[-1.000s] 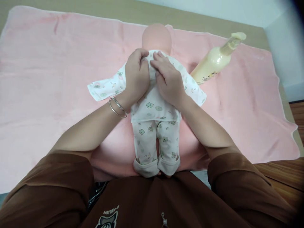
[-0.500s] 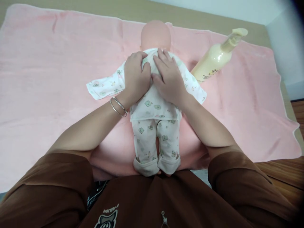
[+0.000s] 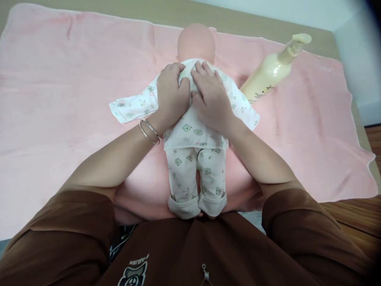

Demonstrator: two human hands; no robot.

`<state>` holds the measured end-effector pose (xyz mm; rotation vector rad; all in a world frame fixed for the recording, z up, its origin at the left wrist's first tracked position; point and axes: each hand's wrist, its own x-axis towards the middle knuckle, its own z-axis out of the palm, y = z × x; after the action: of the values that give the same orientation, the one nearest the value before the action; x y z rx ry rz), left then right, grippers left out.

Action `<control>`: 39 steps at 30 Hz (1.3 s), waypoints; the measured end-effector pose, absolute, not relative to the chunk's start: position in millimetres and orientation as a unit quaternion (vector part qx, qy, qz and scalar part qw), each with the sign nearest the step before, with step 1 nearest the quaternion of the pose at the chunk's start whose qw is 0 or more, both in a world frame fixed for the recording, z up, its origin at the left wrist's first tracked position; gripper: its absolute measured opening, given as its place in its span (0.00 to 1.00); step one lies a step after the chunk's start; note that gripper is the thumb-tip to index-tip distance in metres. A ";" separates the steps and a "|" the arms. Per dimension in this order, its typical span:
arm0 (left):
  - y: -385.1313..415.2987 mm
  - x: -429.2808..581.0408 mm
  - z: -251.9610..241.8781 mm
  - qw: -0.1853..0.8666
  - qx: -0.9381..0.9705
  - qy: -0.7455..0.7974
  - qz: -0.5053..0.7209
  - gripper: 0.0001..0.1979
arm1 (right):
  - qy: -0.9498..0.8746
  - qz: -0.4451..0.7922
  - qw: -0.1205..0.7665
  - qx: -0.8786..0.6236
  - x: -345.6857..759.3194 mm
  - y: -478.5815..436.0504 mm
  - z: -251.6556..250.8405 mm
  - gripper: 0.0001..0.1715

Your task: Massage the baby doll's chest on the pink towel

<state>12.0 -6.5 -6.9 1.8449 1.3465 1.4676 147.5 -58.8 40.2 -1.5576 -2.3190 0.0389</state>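
Note:
A baby doll with a bare peach-coloured head [image 3: 196, 43] lies on its back on a pink towel [image 3: 59, 79], feet towards me. It wears a white top [image 3: 190, 135] and matching trousers [image 3: 182, 178], both printed with small bears, with the trouser cuffs rolled. My left hand [image 3: 172, 95], with thin silver bangles [image 3: 150, 132] on its wrist, curls over the doll's shoulder and grips the top near the collar. My right hand [image 3: 211, 99] rests flat on the chest with fingers spread.
A cream pump bottle [image 3: 270, 73] with a yellow pump lies on the towel to the right of the doll. Beyond the towel is a beige surface, with a pale wall behind. Wooden flooring shows at lower right. My brown sleeves [image 3: 59, 234] frame the bottom.
The whole scene sits slightly higher in view. My right hand's fingers have spread wider on the chest, and my left hand has stayed on the collar.

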 end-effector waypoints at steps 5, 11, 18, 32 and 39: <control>-0.1 12.9 -9.5 0.276 0.646 0.494 0.513 0.06 | -0.779 0.014 0.140 -0.611 153.4 -52.5 43.7 0.31; -4.8 13.2 -8.1 0.221 0.665 0.497 0.512 0.05 | -0.809 -0.034 0.121 -0.575 125.6 -93.3 46.0 0.32; -3.9 13.9 -6.8 0.254 0.646 0.514 0.503 0.04 | -0.836 0.009 0.126 -0.533 153.5 -54.5 44.5 0.34; -8.9 16.9 -2.5 0.136 0.680 0.533 0.485 0.12 | -0.817 -0.029 0.127 -0.562 129.9 -85.0 45.2 0.33; -16.4 9.9 4.9 0.121 0.712 0.552 0.417 0.10 | -0.803 -0.010 0.141 -0.579 140.4 -68.4 47.3 0.32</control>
<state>9.9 -16.4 4.9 2.0783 1.6114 1.2183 140.4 -68.4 47.3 -1.6708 -2.3199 -0.0275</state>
